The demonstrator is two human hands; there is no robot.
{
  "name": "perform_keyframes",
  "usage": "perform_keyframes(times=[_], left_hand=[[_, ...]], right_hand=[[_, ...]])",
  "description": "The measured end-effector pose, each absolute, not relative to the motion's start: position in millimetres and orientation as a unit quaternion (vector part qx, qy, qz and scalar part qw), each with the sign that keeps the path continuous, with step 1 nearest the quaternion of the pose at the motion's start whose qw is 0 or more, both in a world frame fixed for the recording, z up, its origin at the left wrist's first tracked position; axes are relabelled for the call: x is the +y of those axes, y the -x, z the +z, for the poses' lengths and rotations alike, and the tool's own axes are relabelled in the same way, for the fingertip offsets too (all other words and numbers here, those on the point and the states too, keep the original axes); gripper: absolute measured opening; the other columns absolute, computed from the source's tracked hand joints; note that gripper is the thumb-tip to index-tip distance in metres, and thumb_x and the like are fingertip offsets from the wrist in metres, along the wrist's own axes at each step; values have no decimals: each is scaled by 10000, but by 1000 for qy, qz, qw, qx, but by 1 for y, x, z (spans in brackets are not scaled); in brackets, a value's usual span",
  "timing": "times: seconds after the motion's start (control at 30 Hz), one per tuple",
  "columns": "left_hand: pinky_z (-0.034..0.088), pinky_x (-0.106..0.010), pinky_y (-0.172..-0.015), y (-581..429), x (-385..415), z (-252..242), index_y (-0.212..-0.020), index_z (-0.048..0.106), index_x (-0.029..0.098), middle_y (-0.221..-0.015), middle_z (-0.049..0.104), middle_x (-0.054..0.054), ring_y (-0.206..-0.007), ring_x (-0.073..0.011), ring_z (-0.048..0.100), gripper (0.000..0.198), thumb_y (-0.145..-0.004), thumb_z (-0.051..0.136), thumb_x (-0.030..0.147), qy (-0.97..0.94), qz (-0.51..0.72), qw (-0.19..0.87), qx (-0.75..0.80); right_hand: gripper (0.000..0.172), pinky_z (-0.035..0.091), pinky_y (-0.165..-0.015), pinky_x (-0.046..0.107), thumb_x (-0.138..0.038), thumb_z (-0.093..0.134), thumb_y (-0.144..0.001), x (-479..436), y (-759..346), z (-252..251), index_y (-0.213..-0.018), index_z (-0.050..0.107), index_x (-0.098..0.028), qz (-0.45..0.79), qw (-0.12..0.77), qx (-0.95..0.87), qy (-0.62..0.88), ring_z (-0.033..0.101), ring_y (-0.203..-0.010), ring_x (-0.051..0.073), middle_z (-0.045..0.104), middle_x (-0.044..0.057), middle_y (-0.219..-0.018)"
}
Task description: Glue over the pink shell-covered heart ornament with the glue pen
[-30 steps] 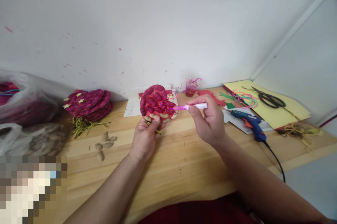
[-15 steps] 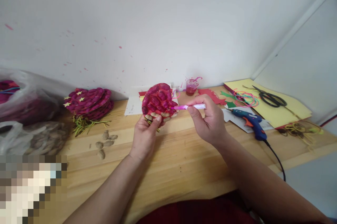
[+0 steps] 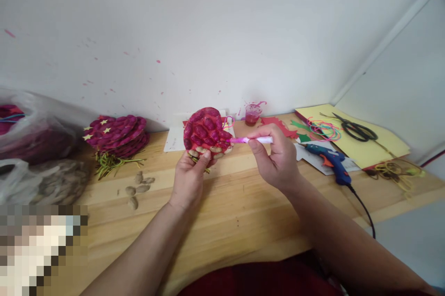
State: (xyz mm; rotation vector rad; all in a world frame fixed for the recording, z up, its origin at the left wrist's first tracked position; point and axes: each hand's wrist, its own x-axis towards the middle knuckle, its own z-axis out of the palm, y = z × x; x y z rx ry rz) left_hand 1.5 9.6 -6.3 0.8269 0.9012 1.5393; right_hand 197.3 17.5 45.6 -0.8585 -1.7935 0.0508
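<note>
My left hand (image 3: 190, 175) grips the lower edge of a round red peanut craft piece (image 3: 205, 127), held tilted up above the table. Most of its peanuts are coloured magenta, while those along the bottom edge are plain tan. Between the thumb and fingers of my right hand (image 3: 274, 159) is a white paintbrush or marker (image 3: 260, 140) with a magenta front end. Its tip meets the right edge of the craft piece. Behind stands a small clear cup (image 3: 252, 115) with pink liquid.
On the left are stacked magenta peanut pieces (image 3: 121, 136), loose peanuts (image 3: 142, 189) and plastic bags (image 3: 45, 143). To the right lie a blue glue gun (image 3: 328, 157), black scissors (image 3: 359, 131), yellow paper (image 3: 385, 150) and red paper scraps (image 3: 278, 127). A pink-spattered wall (image 3: 208, 32) rises behind.
The craft piece has shifted slightly left and turned a little in my left hand. My right hand keeps the magenta-ended tool at its right edge.
</note>
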Motion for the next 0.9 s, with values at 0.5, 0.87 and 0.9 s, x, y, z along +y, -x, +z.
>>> perform_keyframes(times=[0.5, 0.87, 0.9], left_hand=[[539, -282, -761, 0, 11, -8, -981, 694, 183, -971, 728, -50, -837, -163, 669, 387, -712, 893, 379, -384, 647, 534, 386], [566, -279, -761, 1, 11, -2, -912, 644, 198, -954, 709, -20, -829, -151, 683, 450, -622, 938, 375, -329, 665, 548, 387], [567, -272, -750, 1, 11, -1, -906, 639, 196, -941, 702, -14, -817, -144, 678, 460, -609, 944, 371, -319, 664, 555, 385]], right_hand=[[45, 500, -776, 381, -215, 593, -961, 17, -196, 47, -991, 608, -244, 29, 531, -778, 335, 643, -844, 197, 706, 37, -903], [46, 494, -765, 390, -222, 583, -958, 20, -199, 46, -983, 607, -252, 24, 533, -771, 349, 641, -828, 204, 696, 32, -891], [52, 494, -761, 386, -216, 582, -957, 20, -199, 46, -985, 608, -251, 24, 532, -772, 347, 643, -829, 204, 696, 32, -890]])
